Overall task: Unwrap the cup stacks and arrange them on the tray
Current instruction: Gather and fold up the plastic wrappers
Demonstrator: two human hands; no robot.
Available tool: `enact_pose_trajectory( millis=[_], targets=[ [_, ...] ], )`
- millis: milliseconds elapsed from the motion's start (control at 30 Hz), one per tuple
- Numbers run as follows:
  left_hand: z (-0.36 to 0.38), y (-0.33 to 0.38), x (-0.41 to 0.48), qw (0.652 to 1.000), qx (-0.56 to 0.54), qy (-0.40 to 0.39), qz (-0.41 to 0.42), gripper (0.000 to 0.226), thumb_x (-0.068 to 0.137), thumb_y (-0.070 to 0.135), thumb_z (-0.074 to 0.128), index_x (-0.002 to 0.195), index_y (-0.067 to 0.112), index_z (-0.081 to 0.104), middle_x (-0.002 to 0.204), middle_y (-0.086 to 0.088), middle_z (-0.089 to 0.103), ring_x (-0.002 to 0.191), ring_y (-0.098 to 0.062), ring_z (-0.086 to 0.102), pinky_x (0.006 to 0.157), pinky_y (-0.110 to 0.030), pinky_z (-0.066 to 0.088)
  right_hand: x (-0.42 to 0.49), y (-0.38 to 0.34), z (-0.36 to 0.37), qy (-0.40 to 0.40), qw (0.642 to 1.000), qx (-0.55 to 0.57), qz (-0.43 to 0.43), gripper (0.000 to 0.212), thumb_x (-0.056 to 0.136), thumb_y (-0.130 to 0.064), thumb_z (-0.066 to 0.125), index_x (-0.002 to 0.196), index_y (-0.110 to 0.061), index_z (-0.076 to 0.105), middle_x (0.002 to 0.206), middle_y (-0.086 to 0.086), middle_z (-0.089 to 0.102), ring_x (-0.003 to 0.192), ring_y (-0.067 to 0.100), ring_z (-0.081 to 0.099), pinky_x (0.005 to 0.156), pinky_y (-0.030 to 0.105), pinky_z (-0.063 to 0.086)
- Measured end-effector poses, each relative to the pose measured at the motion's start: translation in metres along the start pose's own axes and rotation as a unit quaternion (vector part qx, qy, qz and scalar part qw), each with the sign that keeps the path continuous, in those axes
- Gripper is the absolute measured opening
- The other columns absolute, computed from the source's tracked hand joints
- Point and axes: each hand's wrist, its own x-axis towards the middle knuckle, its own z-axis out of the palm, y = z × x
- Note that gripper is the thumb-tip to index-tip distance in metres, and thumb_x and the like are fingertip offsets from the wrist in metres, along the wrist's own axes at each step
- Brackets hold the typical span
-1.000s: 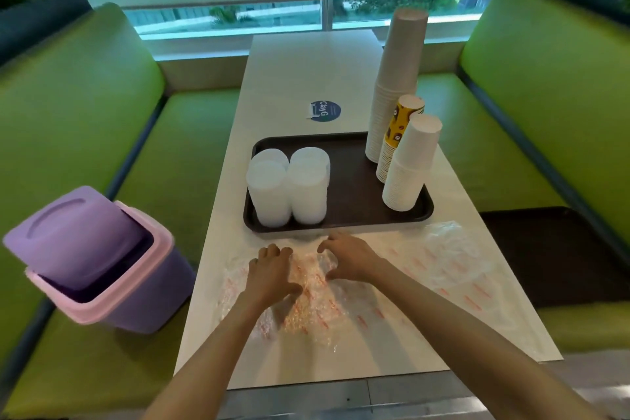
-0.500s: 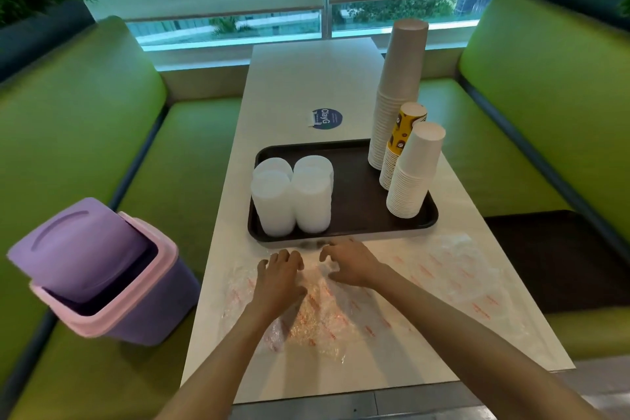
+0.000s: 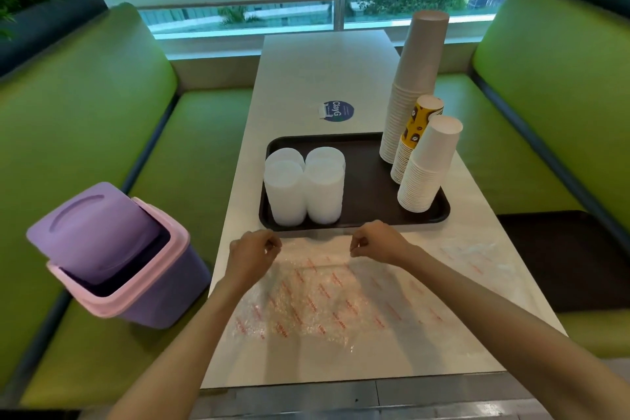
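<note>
A dark brown tray [image 3: 364,177] holds two white plastic cup stacks [image 3: 303,191] at its left. On its right stand a tall brown paper cup stack [image 3: 417,78], a yellow-topped stack [image 3: 414,136] and a white paper cup stack [image 3: 429,167]. Clear plastic wrap with red print [image 3: 317,297] lies on the table in front of the tray. My left hand [image 3: 252,254] pinches the wrap's far edge at the left. Its far edge at the right is pinched by my right hand [image 3: 376,242], and the edge is stretched between them.
A purple bin with a pink rim and tilted swing lid [image 3: 109,256] sits on the green bench at the left. More clear wrap [image 3: 477,256] lies at the table's right. A round blue sticker [image 3: 335,111] is behind the tray. Green benches flank the white table [image 3: 320,65].
My hands lay flat on the crumpled wrap; now they have moved apart toward the tray and pinch its far edge, lifting it taut. The wrap is spread wider.
</note>
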Motion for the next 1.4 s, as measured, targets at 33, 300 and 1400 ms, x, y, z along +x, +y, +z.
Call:
enact_pose_trajectory(
  millis=[33,300,1400],
  targets=[
    [-0.003,-0.002,0.0,1.0,0.002,-0.001,0.001,0.008,0.088,0.021,0.063,0.09,0.022,0.07,0.089,0.006,0.07,0.091,-0.018,0.06,0.08,-0.033,0.041,-0.001,0.003,-0.002,-0.001,1.0,0.009,0.005,0.013,0.085,-0.019,0.07,0.096,-0.014,0.076,0.098,0.002,0.072,0.087,0.014,0.065,0.078,0.029,0.052],
    [-0.025,-0.001,0.006,0.996,-0.07,-0.048,0.027,0.008,0.087,0.014,0.066,0.09,0.008,0.071,0.088,-0.006,0.067,0.078,-0.02,0.059,0.073,-0.029,0.046,-0.01,0.017,-0.009,-0.056,0.997,0.052,0.029,0.017,0.084,-0.021,0.073,0.099,-0.015,0.075,0.1,0.002,0.073,0.076,0.003,0.059,0.076,0.02,0.047],
    [0.008,-0.03,0.003,0.982,0.148,-0.111,0.042,0.022,0.087,0.019,0.065,0.108,0.021,0.059,0.11,-0.002,0.051,0.108,-0.024,0.049,0.077,-0.03,0.035,-0.029,-0.044,0.025,-0.025,0.997,-0.004,-0.067,0.016,0.087,-0.012,0.066,0.1,-0.016,0.075,0.084,-0.007,0.05,0.068,0.004,0.045,0.062,0.021,0.034]
  ],
)
